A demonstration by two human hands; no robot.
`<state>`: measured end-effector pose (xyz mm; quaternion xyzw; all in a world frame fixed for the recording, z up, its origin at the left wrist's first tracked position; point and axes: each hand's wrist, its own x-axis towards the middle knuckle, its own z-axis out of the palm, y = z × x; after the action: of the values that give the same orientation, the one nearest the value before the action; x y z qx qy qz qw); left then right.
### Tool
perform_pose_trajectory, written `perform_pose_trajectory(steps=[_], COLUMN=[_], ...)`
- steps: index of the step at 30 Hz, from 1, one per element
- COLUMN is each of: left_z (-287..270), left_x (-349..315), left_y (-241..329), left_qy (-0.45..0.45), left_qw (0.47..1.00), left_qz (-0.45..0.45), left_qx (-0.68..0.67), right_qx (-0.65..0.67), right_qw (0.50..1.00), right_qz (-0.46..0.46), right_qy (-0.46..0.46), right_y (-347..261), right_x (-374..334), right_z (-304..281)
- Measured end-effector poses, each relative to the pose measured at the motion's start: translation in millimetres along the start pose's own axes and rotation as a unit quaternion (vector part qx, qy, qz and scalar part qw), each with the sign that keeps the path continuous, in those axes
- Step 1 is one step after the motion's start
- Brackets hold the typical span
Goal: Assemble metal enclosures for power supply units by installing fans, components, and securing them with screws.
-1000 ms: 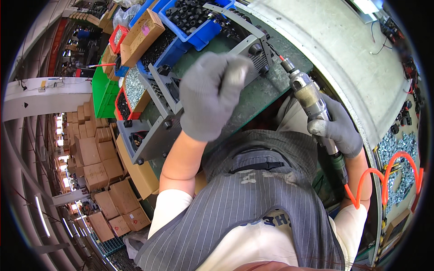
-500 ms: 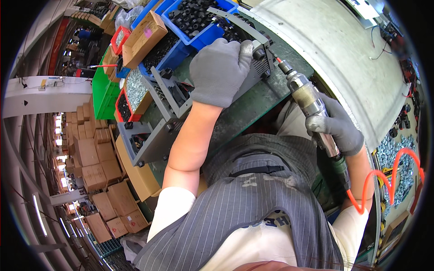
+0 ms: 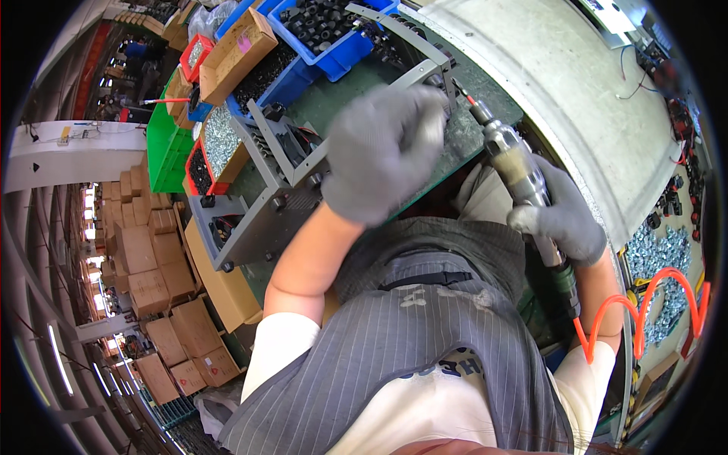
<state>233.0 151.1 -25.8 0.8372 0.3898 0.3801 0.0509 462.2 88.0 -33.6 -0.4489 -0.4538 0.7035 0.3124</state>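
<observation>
My right hand [image 3: 567, 216] is wrapped round a metal air screwdriver [image 3: 516, 163]. An orange coiled hose [image 3: 644, 311] runs from its rear end. The red-ringed bit points at the near end of a grey metal casing [image 3: 413, 74] with black feet; whether it touches cannot be told. My left hand [image 3: 383, 155], in a grey glove like the right, is smeared by motion just below that end, its fingers unclear. Left of it stands another grey casing [image 3: 282, 182] with black feet and wiring inside. My left hand partly hides the bench and casings.
Blue bins [image 3: 334, 61] of black parts stand at the back, beside a wooden box [image 3: 239, 57]. Silver screws [image 3: 221, 140] fill a box near a green bin [image 3: 165, 148]. Cardboard boxes [image 3: 148, 258] are stacked at left. A pale worktop [image 3: 561, 83] lies at right, with more screws [image 3: 660, 280].
My left hand has come away from the casing's end, toward my body. The screwdriver stays at nearly the same place in my right hand. The view has shifted slightly.
</observation>
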Motion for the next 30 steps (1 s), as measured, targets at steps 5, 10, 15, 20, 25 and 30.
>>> perform_pose_trajectory(steps=[5,10,15,20,25,30], left_z=[35.9,51.5,57.4,57.8,54.3,51.0], left_x=[-60.3,-76.5,-71.2,-77.8,-67.8,-64.0], left_y=[-26.3,-41.0,-35.4,-38.8,-28.0,-23.6], left_qy=[-0.141,-0.094,-0.06,-0.069,-0.054,-0.064], left_qw=[0.467,0.374,0.435,0.419,0.495,0.596], left_qz=[-0.481,-0.541,-0.543,-0.487,-0.494,-0.487], left_qx=[-0.729,-0.748,-0.716,-0.763,-0.713,-0.635], right_qx=[0.009,0.007,0.021,0.019,0.017,0.03], right_qw=[1.0,1.0,0.999,0.998,0.997,0.996], right_qz=[-0.003,0.014,0.026,0.034,0.056,0.049], right_qy=[0.001,-0.011,-0.03,-0.048,-0.048,-0.066], right_y=[42.9,70.9,78.5,76.6,72.2,74.6], right_x=[-14.5,-12.9,-12.8,-8.1,-4.5,-0.7], right_z=[-5.6,-4.8,0.5,7.7,13.9,12.0])
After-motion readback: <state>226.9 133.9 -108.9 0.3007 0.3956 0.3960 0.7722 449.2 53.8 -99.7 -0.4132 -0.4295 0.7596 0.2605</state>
